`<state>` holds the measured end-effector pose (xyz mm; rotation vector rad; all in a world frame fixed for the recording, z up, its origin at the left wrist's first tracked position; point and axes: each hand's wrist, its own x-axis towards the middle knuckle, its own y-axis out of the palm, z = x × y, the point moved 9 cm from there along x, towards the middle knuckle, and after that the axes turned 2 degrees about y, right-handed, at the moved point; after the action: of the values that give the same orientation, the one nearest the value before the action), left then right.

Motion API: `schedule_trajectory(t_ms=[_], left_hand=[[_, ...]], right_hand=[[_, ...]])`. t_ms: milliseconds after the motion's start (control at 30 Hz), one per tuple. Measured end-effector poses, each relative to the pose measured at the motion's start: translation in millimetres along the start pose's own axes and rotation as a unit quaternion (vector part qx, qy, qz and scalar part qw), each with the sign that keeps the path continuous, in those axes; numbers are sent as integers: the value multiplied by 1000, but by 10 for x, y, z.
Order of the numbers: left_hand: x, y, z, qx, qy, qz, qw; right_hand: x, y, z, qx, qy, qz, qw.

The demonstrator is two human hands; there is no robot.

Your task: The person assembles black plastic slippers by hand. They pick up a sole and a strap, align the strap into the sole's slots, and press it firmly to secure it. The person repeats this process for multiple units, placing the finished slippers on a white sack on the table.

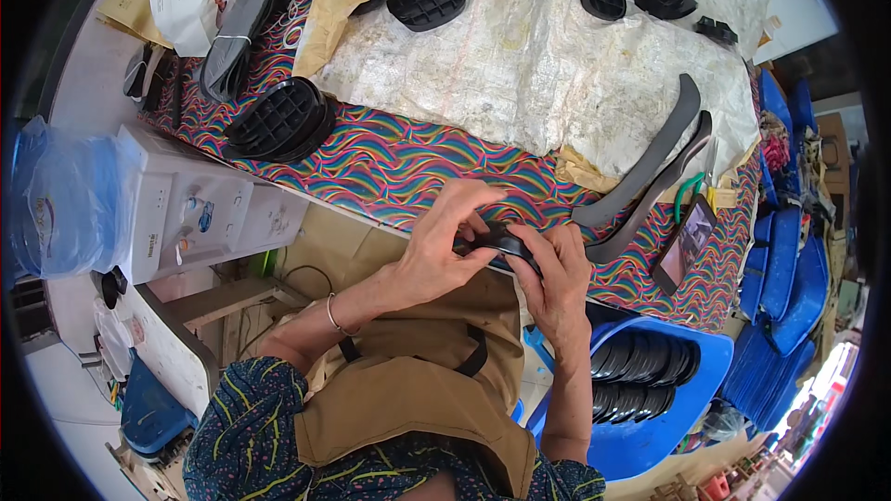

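Closest to the body, both hands meet over the brown apron (418, 390), just short of the table edge. The left hand (444, 246) curls over the top of a small black plastic part (501, 241), fingers arched and thumb pressing its near side; the right hand (552, 283) clasps the same part from beneath and from the right, fingers wrapped around its rim. So both hands are closed on the one piece, which sits between them, off the table, above the lap. Much of it is hidden by the fingers, so its exact shape is hard to tell.

The grip looks like a pinch at the edges, and the part hangs over open space. If a thumb slips, I judge that it would fall past the apron toward the floor, or into the blue plastic bin (650, 408) of stacked black oval pieces (640, 371) just below the right hand, where it would be lost among look-alikes.

Beyond the right hand a phone (685, 243) leans at the table edge; an elbow swing could knock it off. Two long grey curved strips (650, 167) lie past it on the rainbow-patterned cloth (390, 167). Beyond the left hand rests a stack of ribbed black oval plates (283, 119); farther off, more lie on the pale sheet (538, 56).
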<state>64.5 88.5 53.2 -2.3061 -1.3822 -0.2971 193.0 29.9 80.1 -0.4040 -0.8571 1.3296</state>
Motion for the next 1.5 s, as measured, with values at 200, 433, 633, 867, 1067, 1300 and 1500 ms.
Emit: schedule_trajectory(t_ms=[200,433,633,867,1067,1300,1500], left_hand=[[71,30,-41,-18,43,5,999],[95,92,-47,39,-3,98,994],[96,82,-122,131,78,72,986],[66,-22,-313,241,239,-51,939],[38,19,-301,289,311,-47,904],[196,-83,-459,173,224,-108,953],[43,285,-483,-12,11,-67,998]], right_hand=[[-51,-76,-133,67,53,-45,995],[-106,-57,-166,64,58,-71,994],[-126,-64,-150,60,70,-90,992],[-197,-59,-143,31,84,-140,986],[-232,-60,-107,19,102,-169,980],[-581,-209,-521,297,180,-325,879],[-599,136,-519,680,214,-313,628]])
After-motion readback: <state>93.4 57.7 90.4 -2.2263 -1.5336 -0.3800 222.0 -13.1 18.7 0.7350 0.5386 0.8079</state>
